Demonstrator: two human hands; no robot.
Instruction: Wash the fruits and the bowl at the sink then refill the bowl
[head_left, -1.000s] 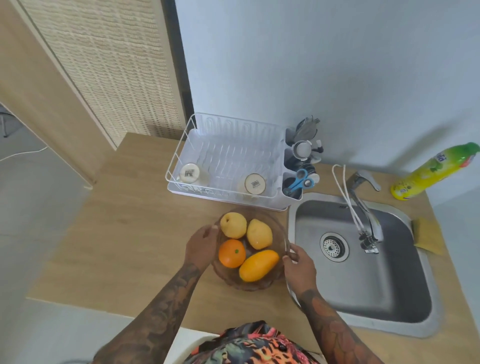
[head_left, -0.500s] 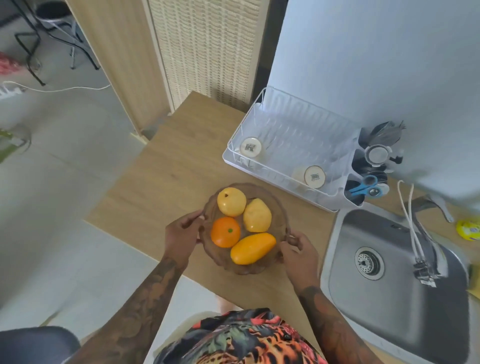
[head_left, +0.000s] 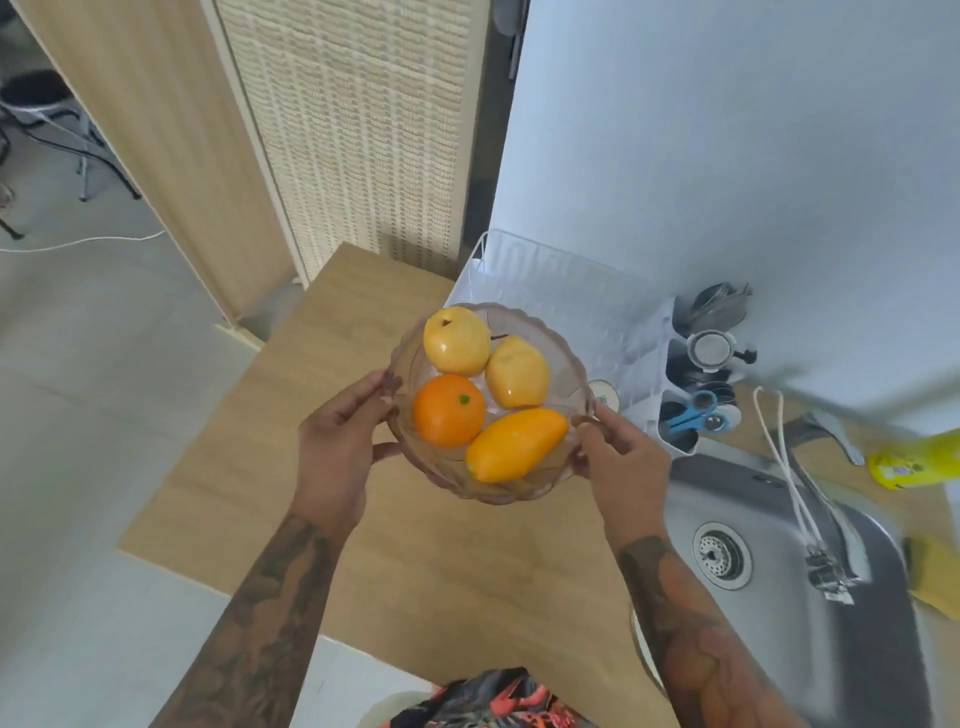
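A clear brownish glass bowl (head_left: 563, 358) with a scalloped rim is held up above the wooden counter (head_left: 322, 415). Inside lie a yellow apple (head_left: 456, 340), a yellow pear (head_left: 518, 371), an orange (head_left: 448, 410) and a mango (head_left: 514, 444). My left hand (head_left: 337, 452) grips the bowl's left rim. My right hand (head_left: 623, 462) grips its right rim. The steel sink (head_left: 857, 649) with its drain (head_left: 722, 555) and tap (head_left: 826, 525) lies to the right.
A white dish rack (head_left: 566, 291) stands behind the bowl, with a cutlery holder (head_left: 696, 384) holding blue scissors. A yellow soap bottle (head_left: 914, 460) and a yellow sponge (head_left: 935, 577) sit at the far right. A woven screen (head_left: 353, 130) rises at the back left.
Both hands have lifted the bowl of fruit off the counter and it now sits higher and closer to the camera. The view has swung left and tilted.
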